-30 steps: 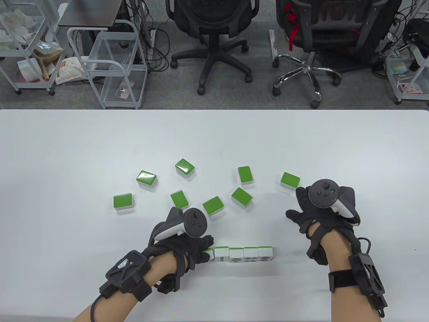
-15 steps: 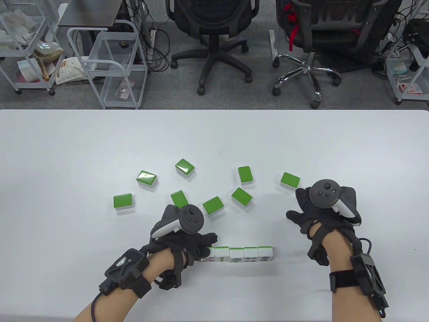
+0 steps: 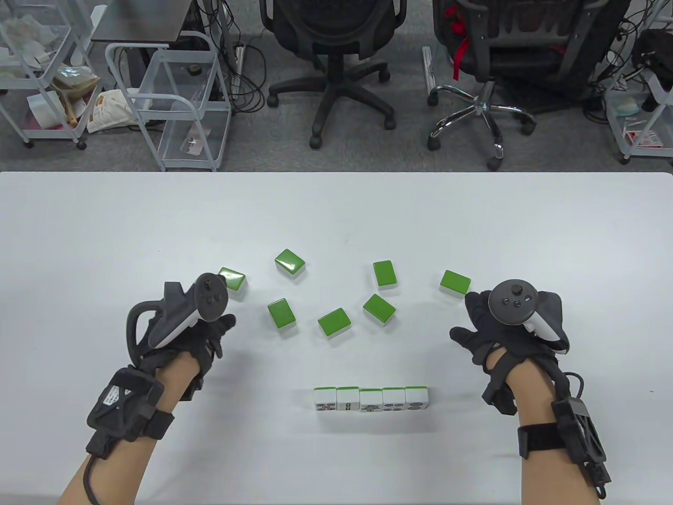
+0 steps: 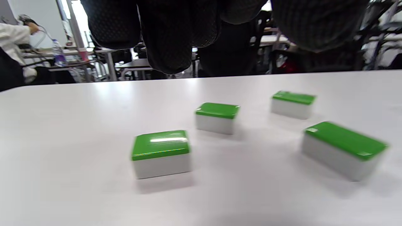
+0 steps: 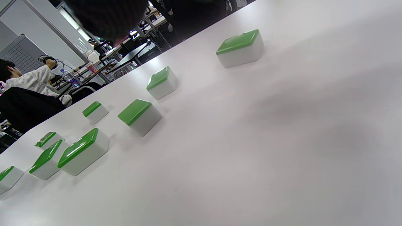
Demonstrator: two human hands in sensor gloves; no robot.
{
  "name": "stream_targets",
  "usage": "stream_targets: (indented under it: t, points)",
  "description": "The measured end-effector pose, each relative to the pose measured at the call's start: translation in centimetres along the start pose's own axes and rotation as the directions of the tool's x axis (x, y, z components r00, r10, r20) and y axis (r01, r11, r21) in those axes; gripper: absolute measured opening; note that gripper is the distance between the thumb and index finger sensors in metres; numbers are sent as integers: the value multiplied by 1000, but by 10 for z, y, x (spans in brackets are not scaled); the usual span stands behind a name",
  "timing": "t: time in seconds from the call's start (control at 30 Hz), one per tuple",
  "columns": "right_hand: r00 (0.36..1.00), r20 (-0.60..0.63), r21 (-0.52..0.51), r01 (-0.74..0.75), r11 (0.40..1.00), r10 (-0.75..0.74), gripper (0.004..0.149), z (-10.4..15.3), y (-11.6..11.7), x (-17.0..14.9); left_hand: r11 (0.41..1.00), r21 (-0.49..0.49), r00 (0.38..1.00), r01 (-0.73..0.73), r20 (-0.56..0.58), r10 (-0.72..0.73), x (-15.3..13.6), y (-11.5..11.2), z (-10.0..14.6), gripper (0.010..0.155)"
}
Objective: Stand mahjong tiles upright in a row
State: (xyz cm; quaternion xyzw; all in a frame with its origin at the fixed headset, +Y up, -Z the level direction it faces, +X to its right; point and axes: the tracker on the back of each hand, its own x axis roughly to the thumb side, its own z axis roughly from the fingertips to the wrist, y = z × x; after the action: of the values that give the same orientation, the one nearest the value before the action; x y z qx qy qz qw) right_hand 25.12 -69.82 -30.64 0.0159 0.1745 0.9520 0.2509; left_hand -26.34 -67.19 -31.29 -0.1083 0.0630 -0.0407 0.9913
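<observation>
Row: five mahjong tiles (image 3: pixel 370 399) stand upright side by side on the white worktop (image 3: pixel 336 210), between the two hands and nearer the person.

Left hand (image 3: pixel 202 331): hovers over a flat green-backed tile (image 4: pixel 160 153), fingers (image 4: pixel 169 37) hanging loosely apart, the grip holding nothing.

Right hand (image 3: pixel 499 331): rests on the worktop, fingers spread, the grip wide and empty; one flat tile (image 3: pixel 455 282) lies just beyond it.

Loose tiles: six more lie face down between the hands, beyond the row.
</observation>
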Motion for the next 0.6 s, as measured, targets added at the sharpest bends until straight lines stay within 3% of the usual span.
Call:
stream_targets:
  t: [0.07,0.13,0.33,0.6]
  points:
    - [1000,-2,1,3,1000,-3,83,0,1,0,995,-91,994,-37,-108,27,-14,-16,-15,78]
    - [1000,-3,3,4,1000,-4,83,1,1,0,990,-108,979,-86,-193,64,-19,-31,-26,80]
    - [1000,-8,0,-3,1000,3,83,1,0,0,963,-270,962,8,-260,-81,-4,-55,-51,88]
    - [1000,-11,8,-10,1000,10,82,1,0,0,957,-274,919,93,-346,-188,1,-65,-71,82]
